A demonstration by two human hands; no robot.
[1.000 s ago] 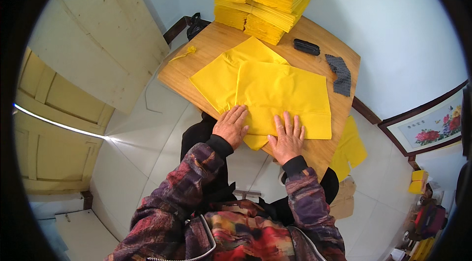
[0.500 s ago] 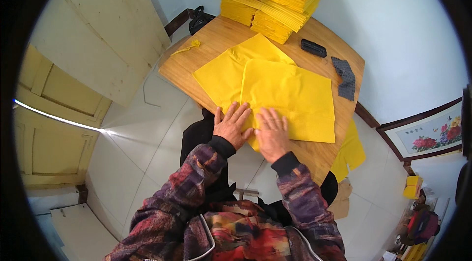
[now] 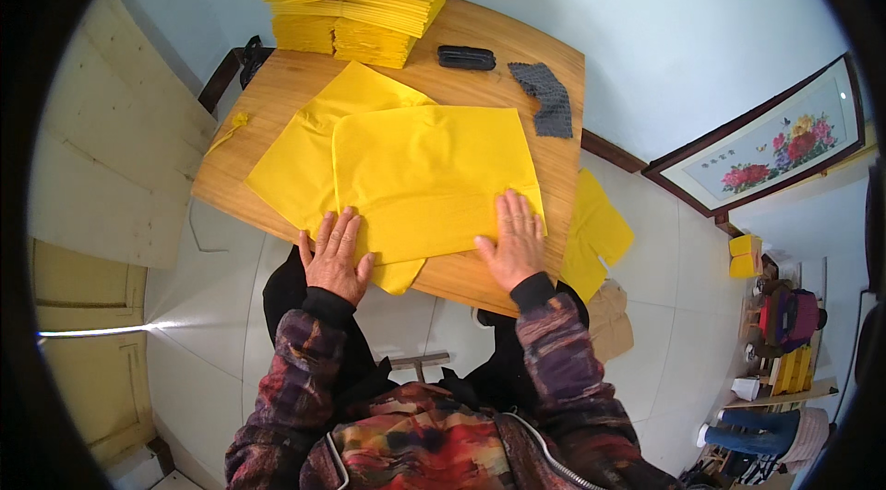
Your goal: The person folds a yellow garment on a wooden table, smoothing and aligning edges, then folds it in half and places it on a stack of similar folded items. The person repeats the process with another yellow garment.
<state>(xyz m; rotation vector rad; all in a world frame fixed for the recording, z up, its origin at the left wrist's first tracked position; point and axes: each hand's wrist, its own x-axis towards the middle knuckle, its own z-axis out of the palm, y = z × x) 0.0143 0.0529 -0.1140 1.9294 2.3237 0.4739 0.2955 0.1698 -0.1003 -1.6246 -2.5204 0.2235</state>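
A yellow cloth piece (image 3: 434, 176) with a folded left edge lies nearly flat on the wooden table (image 3: 461, 282). Beneath it, turned at an angle, another yellow cloth piece (image 3: 295, 144) sticks out at the upper left and below the near edge. My left hand (image 3: 337, 255), fingers stretched, rests on the cloth at the near left corner. Near the right corner my right hand (image 3: 514, 241) lies flat, fingertips on the cloth and thumb at its near edge. Neither hand grips anything.
Tall stacks of folded yellow cloth (image 3: 374, 1) stand at the back. A black case (image 3: 466, 57), a dark grey textured cloth (image 3: 544, 101) and a yellow scrap (image 3: 238, 123) lie on the table. Beyond its right edge is more yellow cloth (image 3: 591, 232). A person's blue-trousered legs (image 3: 766, 435) show far right.
My hands, close together before, are now wide apart. The right one has moved along the near edge to the cloth's right corner. The whole view has swung to the right.
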